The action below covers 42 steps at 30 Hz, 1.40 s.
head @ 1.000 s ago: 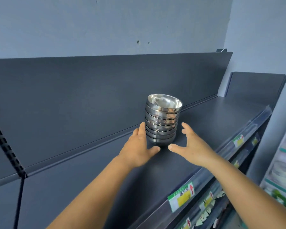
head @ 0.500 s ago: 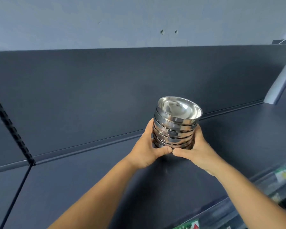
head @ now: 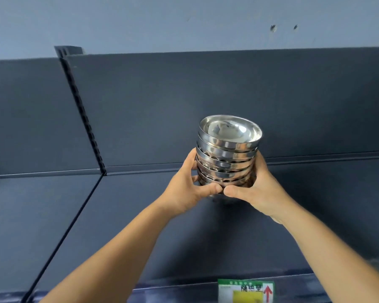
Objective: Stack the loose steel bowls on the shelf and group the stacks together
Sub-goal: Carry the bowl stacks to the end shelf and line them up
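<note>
Both hands, left hand [head: 185, 190] and right hand [head: 259, 190], clasp a finished stack of steel bowls [head: 227, 154] above the dark shelf [head: 140, 226]; no other stacks show, so grouping seemingly remains.

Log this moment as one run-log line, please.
phase: carrying | left hand: gripping stack of steel bowls | right hand: gripping same stack | stack: above shelf | other stacks: none in view
</note>
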{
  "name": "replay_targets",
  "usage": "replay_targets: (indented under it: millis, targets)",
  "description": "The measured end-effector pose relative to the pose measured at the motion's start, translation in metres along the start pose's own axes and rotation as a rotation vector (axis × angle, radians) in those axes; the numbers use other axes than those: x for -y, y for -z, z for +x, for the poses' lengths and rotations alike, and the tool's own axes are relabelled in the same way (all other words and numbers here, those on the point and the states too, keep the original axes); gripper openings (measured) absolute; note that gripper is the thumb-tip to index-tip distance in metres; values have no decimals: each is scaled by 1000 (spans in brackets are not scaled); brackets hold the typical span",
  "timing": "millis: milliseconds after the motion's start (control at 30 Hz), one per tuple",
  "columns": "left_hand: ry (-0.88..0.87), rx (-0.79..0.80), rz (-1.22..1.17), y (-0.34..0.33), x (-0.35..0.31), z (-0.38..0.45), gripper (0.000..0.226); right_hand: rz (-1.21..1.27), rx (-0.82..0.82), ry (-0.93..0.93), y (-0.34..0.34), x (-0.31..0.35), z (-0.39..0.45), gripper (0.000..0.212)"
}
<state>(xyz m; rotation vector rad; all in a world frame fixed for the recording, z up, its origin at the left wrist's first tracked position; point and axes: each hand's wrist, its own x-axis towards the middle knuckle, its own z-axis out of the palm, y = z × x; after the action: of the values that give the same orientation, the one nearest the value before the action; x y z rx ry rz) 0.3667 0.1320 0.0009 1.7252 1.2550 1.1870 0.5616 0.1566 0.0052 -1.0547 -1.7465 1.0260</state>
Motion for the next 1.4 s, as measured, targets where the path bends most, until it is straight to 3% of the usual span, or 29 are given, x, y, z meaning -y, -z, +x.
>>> replay_targets:
  millis: [400,633,933,1400]
  targets:
    - [78,-320,92,147,0,-125,85,88,263,181,-165,77,-2,93]
    - [97,-405,137,251,8,-211,72,139,353,202,-287,128,-24,87]
    - [116,-491,180,375,26,-305,74,151,414,214,-433,186,-48,83]
    - [128,-530,98,512,80,-309,59,176,498,223,-581,214,31,87]
